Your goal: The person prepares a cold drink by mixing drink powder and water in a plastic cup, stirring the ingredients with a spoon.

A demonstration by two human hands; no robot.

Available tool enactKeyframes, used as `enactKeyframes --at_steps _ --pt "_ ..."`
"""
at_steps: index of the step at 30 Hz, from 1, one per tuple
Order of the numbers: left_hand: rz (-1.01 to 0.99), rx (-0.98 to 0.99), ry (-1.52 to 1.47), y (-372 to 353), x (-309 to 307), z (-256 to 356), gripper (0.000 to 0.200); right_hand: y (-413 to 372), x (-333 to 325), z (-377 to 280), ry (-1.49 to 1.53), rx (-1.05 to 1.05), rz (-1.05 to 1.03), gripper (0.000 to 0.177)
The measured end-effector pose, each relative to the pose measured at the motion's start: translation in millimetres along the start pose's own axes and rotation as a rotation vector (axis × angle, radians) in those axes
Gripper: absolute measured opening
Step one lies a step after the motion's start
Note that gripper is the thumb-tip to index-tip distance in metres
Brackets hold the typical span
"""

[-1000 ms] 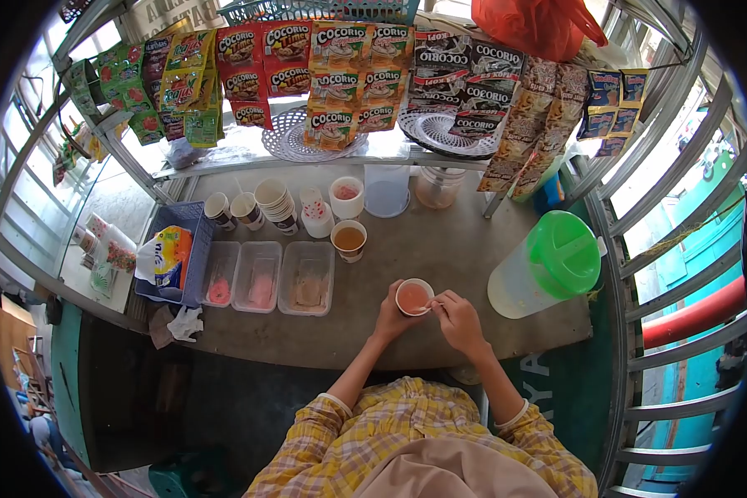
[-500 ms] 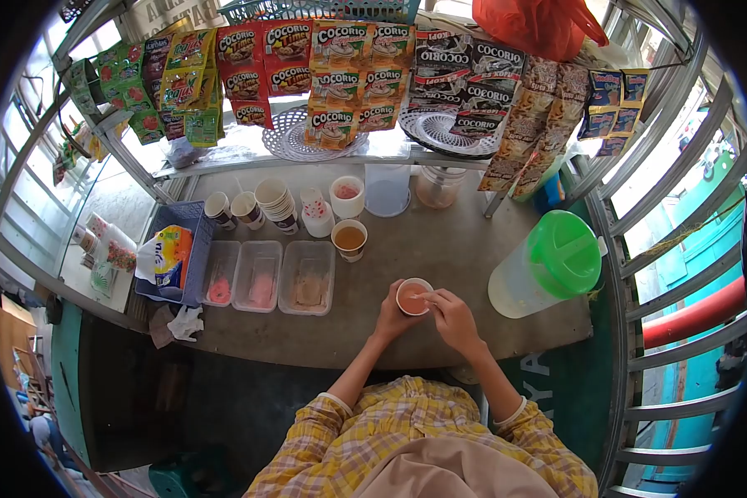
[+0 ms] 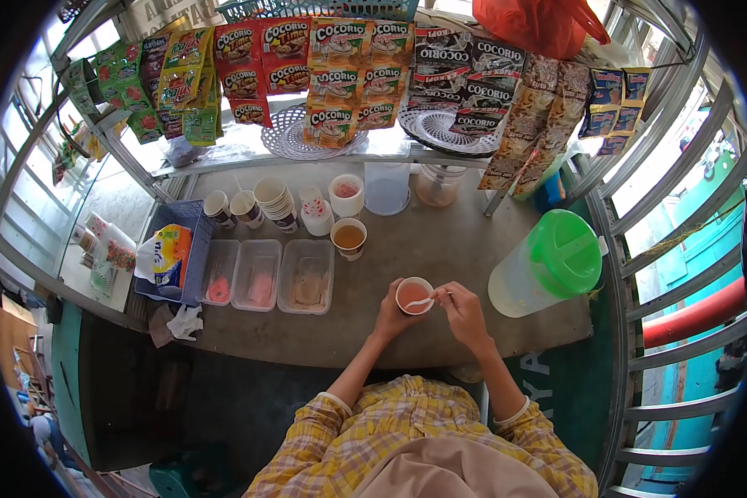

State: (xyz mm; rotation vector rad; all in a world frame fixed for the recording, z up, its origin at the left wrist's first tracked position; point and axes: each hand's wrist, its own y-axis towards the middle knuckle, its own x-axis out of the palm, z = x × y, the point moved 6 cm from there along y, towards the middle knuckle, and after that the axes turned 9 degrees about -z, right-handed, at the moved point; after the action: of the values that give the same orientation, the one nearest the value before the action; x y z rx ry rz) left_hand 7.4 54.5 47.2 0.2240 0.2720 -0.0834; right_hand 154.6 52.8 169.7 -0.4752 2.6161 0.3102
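Note:
A paper cup (image 3: 414, 291) with pink liquid stands upright near the counter's front edge, with my left hand (image 3: 393, 315) wrapped round its left side. My right hand (image 3: 461, 314) pinches a small white spoon (image 3: 420, 302), whose bowl end is over the cup's near rim. Up and to the left of the cup is another paper cup (image 3: 349, 238) holding a yellow-brown drink. Farther left, three clear plastic tubs contain pink and brown powder; the nearest one (image 3: 307, 278) has the brown powder.
A clear pitcher (image 3: 545, 266) with a green lid stands on the right. Stacked paper cups (image 3: 274, 202) and a blue basket (image 3: 173, 253) are on the left. Drink sachets (image 3: 358, 79) hang along the back above the counter (image 3: 390, 340). Metal bars flank both sides.
My right hand has moved slightly right, bringing the spoon from inside the liquid towards the cup's near rim, where more of it shows. My left hand still holds the cup.

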Motion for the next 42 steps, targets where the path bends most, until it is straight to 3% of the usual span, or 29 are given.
enactKeyframes --at_steps 13,28,42 --pt "0.005 0.041 0.003 2 -1 5 0.080 -1 -12 0 0.052 -0.074 0.143 0.021" --pt "0.003 0.007 -0.019 0 1 -5 0.081 -8 -1 3 -0.048 0.051 -0.007 0.021" --pt "-0.005 0.061 -0.003 1 0 1 0.081 -5 -8 -11 0.105 -0.024 0.092 0.019"
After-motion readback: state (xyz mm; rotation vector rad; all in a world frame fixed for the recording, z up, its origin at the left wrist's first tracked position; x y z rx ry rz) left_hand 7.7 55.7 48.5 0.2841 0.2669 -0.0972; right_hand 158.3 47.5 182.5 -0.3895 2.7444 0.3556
